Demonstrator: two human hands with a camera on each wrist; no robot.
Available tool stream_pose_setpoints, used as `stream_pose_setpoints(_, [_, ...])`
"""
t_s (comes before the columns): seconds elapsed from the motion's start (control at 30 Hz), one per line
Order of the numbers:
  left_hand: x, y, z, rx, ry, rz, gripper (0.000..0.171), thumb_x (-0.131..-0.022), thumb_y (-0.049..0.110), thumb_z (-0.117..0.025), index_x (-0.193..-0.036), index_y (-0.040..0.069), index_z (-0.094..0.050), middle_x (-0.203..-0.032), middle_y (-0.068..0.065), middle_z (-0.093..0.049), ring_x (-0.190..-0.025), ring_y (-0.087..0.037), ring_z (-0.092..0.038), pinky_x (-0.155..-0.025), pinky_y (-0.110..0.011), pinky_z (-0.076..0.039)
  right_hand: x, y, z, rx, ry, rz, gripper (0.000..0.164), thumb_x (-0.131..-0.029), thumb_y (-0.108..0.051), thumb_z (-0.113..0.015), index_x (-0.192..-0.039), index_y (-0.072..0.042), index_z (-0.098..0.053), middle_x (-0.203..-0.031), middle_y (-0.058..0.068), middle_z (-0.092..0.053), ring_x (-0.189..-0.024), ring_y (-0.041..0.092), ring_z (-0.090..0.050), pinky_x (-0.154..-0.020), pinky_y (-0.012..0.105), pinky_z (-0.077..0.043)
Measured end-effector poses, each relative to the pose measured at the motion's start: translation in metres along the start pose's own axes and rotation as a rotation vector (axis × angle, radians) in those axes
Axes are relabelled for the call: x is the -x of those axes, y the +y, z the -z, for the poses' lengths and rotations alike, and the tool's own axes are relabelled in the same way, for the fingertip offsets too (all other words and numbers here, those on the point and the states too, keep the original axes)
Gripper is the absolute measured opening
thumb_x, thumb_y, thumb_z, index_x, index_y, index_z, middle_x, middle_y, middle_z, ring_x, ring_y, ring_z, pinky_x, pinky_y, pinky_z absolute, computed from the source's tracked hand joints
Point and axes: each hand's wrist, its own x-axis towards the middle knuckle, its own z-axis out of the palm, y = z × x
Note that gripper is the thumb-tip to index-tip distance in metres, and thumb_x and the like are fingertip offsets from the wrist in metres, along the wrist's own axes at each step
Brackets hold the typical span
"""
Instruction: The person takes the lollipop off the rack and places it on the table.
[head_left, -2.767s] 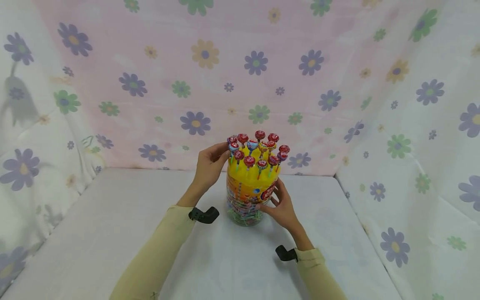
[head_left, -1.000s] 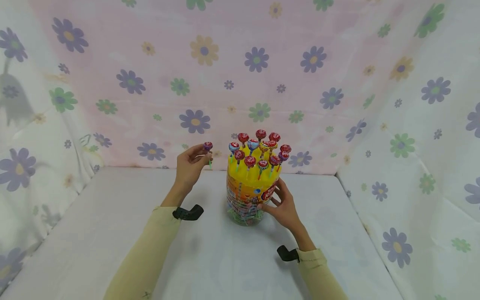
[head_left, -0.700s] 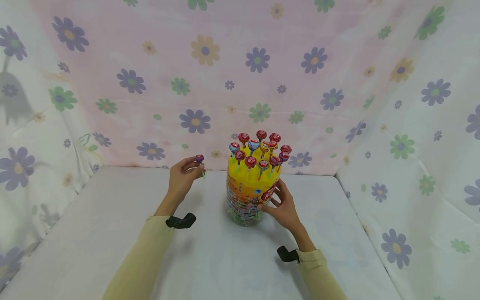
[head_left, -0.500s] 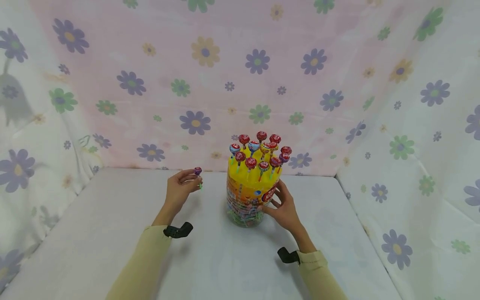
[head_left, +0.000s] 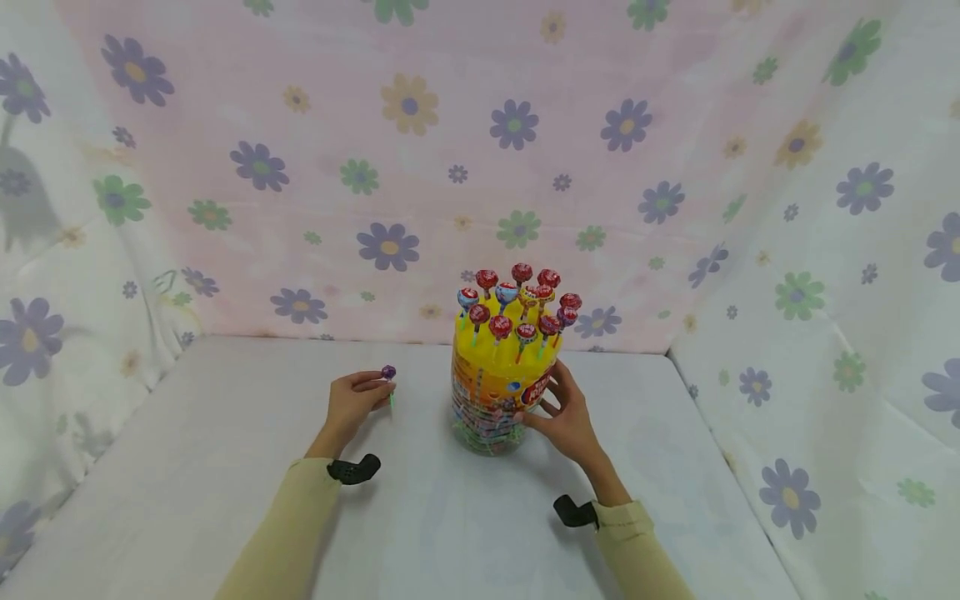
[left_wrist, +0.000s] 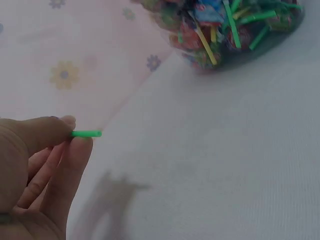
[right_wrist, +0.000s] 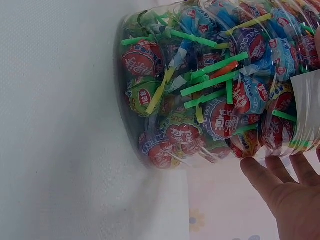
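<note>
My left hand [head_left: 351, 408] pinches a purple-wrapped lollipop [head_left: 388, 372] between thumb and fingers, head up, low over the table to the left of the jar. In the left wrist view the end of its green stick [left_wrist: 87, 134] pokes out past the fingertips. A clear jar with a yellow top [head_left: 491, 358] stands upright, full of wrapped lollipops [right_wrist: 215, 117] with coloured sticks. Several more lollipops [head_left: 500, 327] stand upright in its yellow top. My right hand [head_left: 564, 421] holds the jar's right side, thumb at the front and fingers reaching behind.
A white cloth covers the table [head_left: 225, 467]. Behind it hangs a pink flowered backdrop [head_left: 322, 133], with white flowered cloth [head_left: 847, 417] at the sides. Each wrist carries a black camera mount [head_left: 356, 470].
The left hand has drawn a purple lollipop out of the left edge of the jar's top, then carried it left and down close to the table. The right hand and jar have stayed put.
</note>
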Motion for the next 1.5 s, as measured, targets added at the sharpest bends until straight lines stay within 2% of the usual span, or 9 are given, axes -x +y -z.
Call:
stream_pose_setpoints(0.13, [-0.003,-0.007,0.000,-0.068,0.046,0.001,0.046,-0.093,0.007,-0.074,-0.132,-0.010,-0.058,-0.114,-0.022,-0.072,-0.079,-0.005,-0.072,-0.073,-0.019,-0.061,0.000,0.000,-0.001,0.001,-0.003,0.008,0.094,-0.084,-0.004,-0.082,-0.159,-0.025,-0.030,-0.156,0.006,-0.042,-0.144,0.036,-0.043,-0.109,0.055,-0.046])
stream_pose_setpoints(0.3, [-0.005,-0.017,0.001,-0.171,0.098,0.001,0.041,-0.092,0.008,-0.075,-0.126,-0.010,-0.063,-0.110,-0.023,-0.073,-0.075,-0.004,-0.070,-0.067,-0.016,-0.059,0.000,0.001,-0.002,0.006,0.000,0.000,0.094,-0.084,-0.004,-0.083,-0.159,-0.026,-0.030,-0.155,0.006,-0.043,-0.143,0.036,-0.044,-0.109,0.055,-0.046])
stream_pose_setpoints(0.63, [-0.008,-0.022,-0.005,-0.181,0.166,-0.008,0.039,-0.087,0.005,-0.080,-0.120,-0.010,-0.066,-0.094,-0.016,-0.076,-0.063,-0.003,-0.068,-0.059,-0.015,-0.058,0.002,0.000,0.000,0.000,0.008,-0.003,0.094,-0.084,-0.003,-0.082,-0.159,-0.025,-0.030,-0.157,0.005,-0.041,-0.144,0.035,-0.042,-0.109,0.054,-0.046])
stream_pose_setpoints(0.73, [-0.007,-0.021,-0.007,-0.194,0.191,-0.015,0.040,-0.087,0.007,-0.080,-0.121,-0.009,-0.067,-0.094,-0.019,-0.076,-0.062,-0.003,-0.068,-0.058,-0.014,-0.057,0.001,0.000,0.000,-0.001,0.011,-0.006,0.094,-0.084,-0.003,-0.082,-0.159,-0.026,-0.030,-0.157,0.004,-0.041,-0.144,0.034,-0.043,-0.109,0.054,-0.046])
stream_pose_setpoints(0.93, [-0.004,-0.018,-0.010,-0.308,0.243,-0.041,0.039,-0.086,0.014,-0.082,-0.118,-0.006,-0.071,-0.097,-0.021,-0.076,-0.067,-0.007,-0.067,-0.060,-0.014,-0.050,0.001,0.000,0.000,0.000,0.009,-0.007,0.094,-0.084,-0.003,-0.082,-0.159,-0.026,-0.031,-0.155,0.005,-0.043,-0.143,0.035,-0.044,-0.109,0.054,-0.046])
stream_pose_setpoints(1.07, [-0.003,-0.018,-0.009,-0.372,0.269,-0.048,0.040,-0.086,0.017,-0.082,-0.116,-0.006,-0.072,-0.097,-0.022,-0.076,-0.075,-0.017,-0.071,-0.065,-0.018,-0.047,0.001,0.001,0.000,0.001,0.004,-0.006,0.094,-0.084,-0.003,-0.083,-0.159,-0.025,-0.031,-0.156,0.006,-0.043,-0.143,0.036,-0.044,-0.109,0.054,-0.046])
stream_pose_setpoints(1.2, [-0.002,-0.019,-0.009,-0.391,0.275,-0.043,0.040,-0.086,0.018,-0.082,-0.116,-0.006,-0.071,-0.100,-0.023,-0.075,-0.086,-0.028,-0.073,-0.071,-0.025,-0.051,0.002,0.001,0.000,0.002,0.008,-0.008,0.094,-0.084,-0.003,-0.082,-0.159,-0.026,-0.031,-0.156,0.005,-0.043,-0.143,0.036,-0.043,-0.109,0.054,-0.046])
stream_pose_setpoints(1.33, [-0.002,-0.019,-0.009,-0.405,0.283,-0.057,0.040,-0.085,0.018,-0.083,-0.115,-0.006,-0.072,-0.099,-0.022,-0.076,-0.086,-0.030,-0.074,-0.076,-0.032,-0.053,0.001,0.001,0.000,0.004,0.007,-0.007,0.093,-0.084,-0.004,-0.082,-0.159,-0.026,-0.030,-0.157,0.006,-0.042,-0.144,0.036,-0.043,-0.109,0.054,-0.046])
stream_pose_setpoints(1.5, [0.000,-0.019,-0.006,-0.400,0.290,-0.086,0.037,-0.084,0.017,-0.084,-0.111,-0.007,-0.072,-0.097,-0.023,-0.076,-0.080,-0.025,-0.074,-0.067,-0.023,-0.053,0.002,0.000,-0.001,0.003,0.008,-0.007,0.094,-0.084,-0.003,-0.082,-0.159,-0.026,-0.031,-0.157,0.005,-0.042,-0.144,0.035,-0.043,-0.109,0.054,-0.046])
